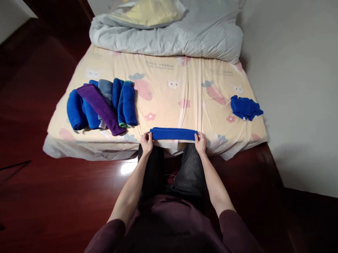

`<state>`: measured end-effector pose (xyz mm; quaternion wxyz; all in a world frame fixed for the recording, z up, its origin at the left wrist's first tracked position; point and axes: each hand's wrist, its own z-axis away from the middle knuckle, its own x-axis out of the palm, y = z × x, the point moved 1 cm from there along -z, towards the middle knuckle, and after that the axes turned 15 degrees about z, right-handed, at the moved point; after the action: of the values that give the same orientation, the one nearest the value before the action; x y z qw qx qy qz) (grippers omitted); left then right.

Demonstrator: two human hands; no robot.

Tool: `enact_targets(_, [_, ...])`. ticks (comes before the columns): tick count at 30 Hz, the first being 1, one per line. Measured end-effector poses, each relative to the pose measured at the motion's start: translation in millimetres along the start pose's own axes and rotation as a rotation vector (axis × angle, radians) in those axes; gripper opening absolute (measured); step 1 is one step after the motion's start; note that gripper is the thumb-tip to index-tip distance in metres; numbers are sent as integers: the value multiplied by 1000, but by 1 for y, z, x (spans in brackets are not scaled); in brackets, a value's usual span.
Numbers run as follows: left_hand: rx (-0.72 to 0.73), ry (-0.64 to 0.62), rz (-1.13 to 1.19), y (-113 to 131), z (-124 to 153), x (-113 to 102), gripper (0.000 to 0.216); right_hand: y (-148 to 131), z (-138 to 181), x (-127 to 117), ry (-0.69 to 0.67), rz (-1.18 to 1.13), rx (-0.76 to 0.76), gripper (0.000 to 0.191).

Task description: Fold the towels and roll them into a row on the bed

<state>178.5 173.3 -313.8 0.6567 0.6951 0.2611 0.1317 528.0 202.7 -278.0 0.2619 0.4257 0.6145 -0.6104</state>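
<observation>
A blue towel [173, 134], folded into a long narrow strip, lies across the near edge of the bed [170, 92]. My left hand [147, 142] grips its left end and my right hand [200, 143] grips its right end. To the left on the sheet sits a row of folded towels [102, 104]: several blue ones, a grey one and a purple one laid slantwise over them. A crumpled blue cloth [245, 108] rests near the bed's right edge.
A grey duvet [168, 32] with a yellow pillow on it is bunched at the far end of the bed. Dark red wooden floor surrounds the bed, and a white wall runs along the right side. My knees press against the bed's edge.
</observation>
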Motion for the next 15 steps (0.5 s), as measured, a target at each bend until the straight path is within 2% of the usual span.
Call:
enact_targets(4, [-53, 5, -6, 4, -2, 1, 44, 1, -1, 2, 9, 20, 18, 49])
enact_targets(15, [-52, 54, -83, 10, -6, 5, 38, 2, -4, 6, 38, 15, 52, 45])
